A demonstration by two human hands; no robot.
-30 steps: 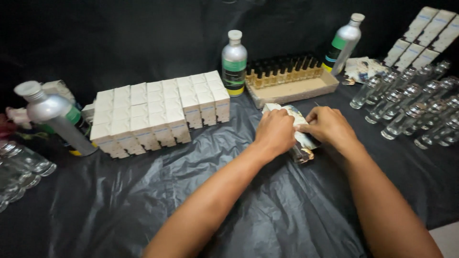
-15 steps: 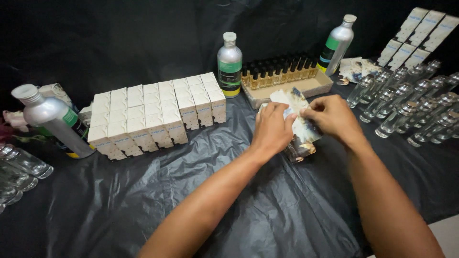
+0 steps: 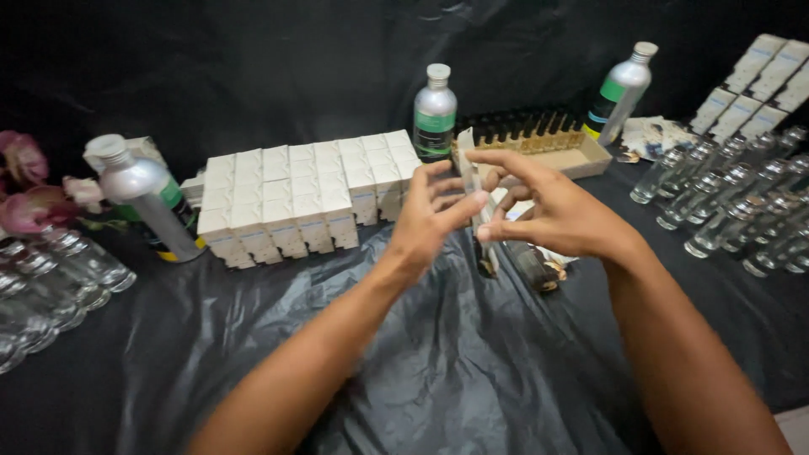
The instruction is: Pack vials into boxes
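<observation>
Above a table draped in black plastic sheet (image 3: 438, 371), two bare hands meet at mid-frame. Between them stands a slim white box (image 3: 470, 181), upright with its top flap raised, held above the sheet. The left hand (image 3: 428, 221) has its fingers spread and half curled, with the thumb tip pressing the box's left side. The right hand (image 3: 552, 215) is loosely open, its fingers arched over the box and its thumb against the right side. A small dark bottle (image 3: 486, 259) shows just under the box; whether it sits inside cannot be told. Another dark bottle (image 3: 537, 271) lies on the sheet below the right hand.

Left of the hands, a block of white boxes (image 3: 295, 198) stands in neat rows. Behind the hands, a silver bottle with a green label (image 3: 435, 114) stands upright beside a cardboard tray (image 3: 581, 160) of dark-capped vials. A second silver bottle (image 3: 619, 91) leans behind the tray, and a third (image 3: 143, 195) stands far left. Clear glass bottles (image 3: 725, 202) crowd the right side, and more (image 3: 50, 278) lie at the left edge near pink flowers (image 3: 25, 181). Flat white cartons (image 3: 758, 84) lie at the top right.
</observation>
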